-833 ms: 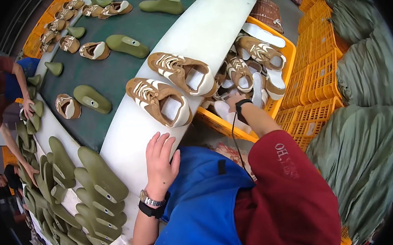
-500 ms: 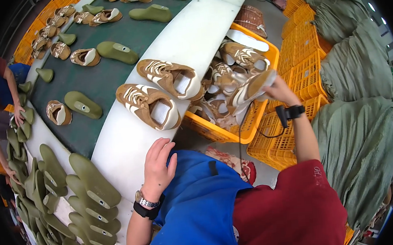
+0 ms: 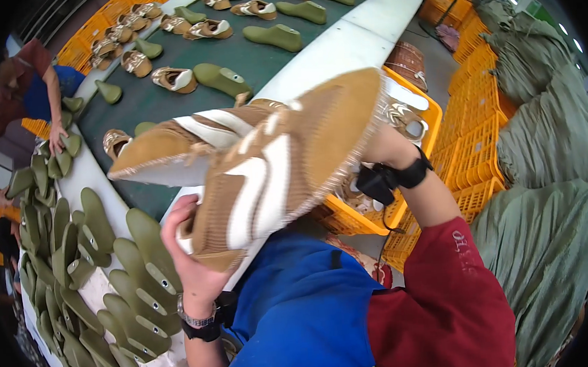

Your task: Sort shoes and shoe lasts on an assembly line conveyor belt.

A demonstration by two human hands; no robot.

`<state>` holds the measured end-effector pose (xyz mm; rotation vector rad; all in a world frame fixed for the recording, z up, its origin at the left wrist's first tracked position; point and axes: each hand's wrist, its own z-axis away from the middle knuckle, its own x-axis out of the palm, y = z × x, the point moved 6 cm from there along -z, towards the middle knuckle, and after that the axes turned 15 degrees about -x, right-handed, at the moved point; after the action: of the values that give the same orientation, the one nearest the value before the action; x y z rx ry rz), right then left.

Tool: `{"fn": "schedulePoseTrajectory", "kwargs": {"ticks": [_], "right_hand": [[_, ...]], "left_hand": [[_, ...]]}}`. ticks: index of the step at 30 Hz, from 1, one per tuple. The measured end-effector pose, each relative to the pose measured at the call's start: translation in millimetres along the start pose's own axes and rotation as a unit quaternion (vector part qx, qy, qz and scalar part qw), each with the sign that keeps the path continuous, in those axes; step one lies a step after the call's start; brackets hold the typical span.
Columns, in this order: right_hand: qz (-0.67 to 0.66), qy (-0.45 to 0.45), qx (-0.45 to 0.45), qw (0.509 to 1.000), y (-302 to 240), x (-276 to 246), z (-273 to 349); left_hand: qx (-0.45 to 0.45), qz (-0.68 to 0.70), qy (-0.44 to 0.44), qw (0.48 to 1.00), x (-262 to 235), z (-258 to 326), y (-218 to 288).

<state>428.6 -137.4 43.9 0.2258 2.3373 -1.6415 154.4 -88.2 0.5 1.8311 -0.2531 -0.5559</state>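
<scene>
A tan suede shoe with white stripes (image 3: 286,163) fills the middle of the view, lifted close to the camera. My left hand (image 3: 194,262) grips its lower end, thumb against the opening. My right hand (image 3: 381,149), with a black band on the wrist, holds the far end; its fingers are hidden behind the shoe. A second shoe of the same kind (image 3: 169,148) shows just left of it; whether it lies on the white ledge (image 3: 365,28) or is held, I cannot tell.
A green conveyor belt (image 3: 166,104) carries shoes and green lasts (image 3: 222,79). Several green lasts (image 3: 110,278) are heaped at lower left. Yellow crates (image 3: 475,137) and green sacks (image 3: 550,234) stand on the right. Another person (image 3: 35,86) leans over the belt's far left.
My right hand has brought a shoe up from the yellow crate to just in front of the camera. My left hand has left the white ledge and taken hold of the shoe.
</scene>
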Motion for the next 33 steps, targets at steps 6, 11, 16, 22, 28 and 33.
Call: {"fn": "schedulePoseTrajectory", "kwargs": {"ticks": [6, 11, 16, 22, 28, 33], "right_hand": [[-0.079, -0.045, -0.140, 0.986, -15, 33, -64], [0.389, 0.078, -0.231, 0.889, 30, -35, -66], [0.446, -0.059, -0.084, 0.889, 167, -81, -11], [0.424, -0.136, -0.002, 0.896, 192, -28, 13], [0.350, -0.205, -0.116, 0.907, 159, 52, 14], [0.324, -0.120, -0.212, 0.914, 140, 60, 1]], "left_hand": [[-0.022, -0.031, 0.169, 0.985, -33, 16, 6], [0.021, -0.292, 0.363, 0.884, -61, 22, 0], [-0.095, -0.466, 0.088, 0.875, 4, 28, -68], [-0.101, -0.483, 0.011, 0.869, 29, 37, -90], [-0.149, -0.432, -0.029, 0.889, 33, 46, -85], [-0.168, -0.433, -0.024, 0.885, 15, 63, -82]]}}
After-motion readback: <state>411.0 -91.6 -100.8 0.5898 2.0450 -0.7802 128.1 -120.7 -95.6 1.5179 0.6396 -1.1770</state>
